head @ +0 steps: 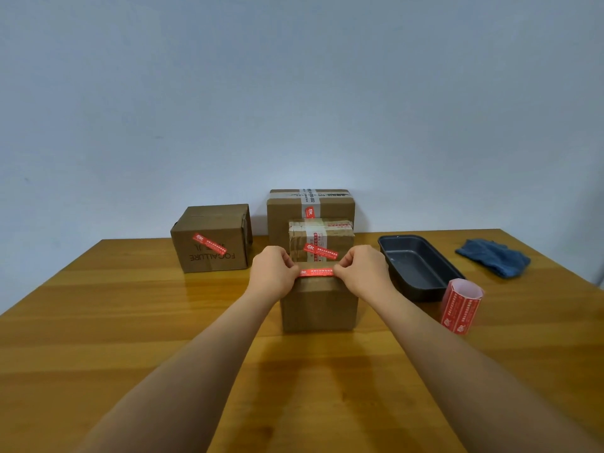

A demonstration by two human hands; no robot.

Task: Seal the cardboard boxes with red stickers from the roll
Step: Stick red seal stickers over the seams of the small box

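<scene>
A plain cardboard box stands in the middle of the wooden table. Over its top edge a red sticker is stretched flat. My left hand pinches the sticker's left end and my right hand pinches its right end. Behind it stand three boxes that each carry a red sticker: a small taped box, a taller taped box against the wall, and a box printed FOCALLURE at the left. The roll of red stickers stands upright to the right of the front box.
A dark metal loaf pan lies right of the boxes, just behind the roll. A blue cloth lies at the far right near the table's edge. A pale wall rises right behind the table.
</scene>
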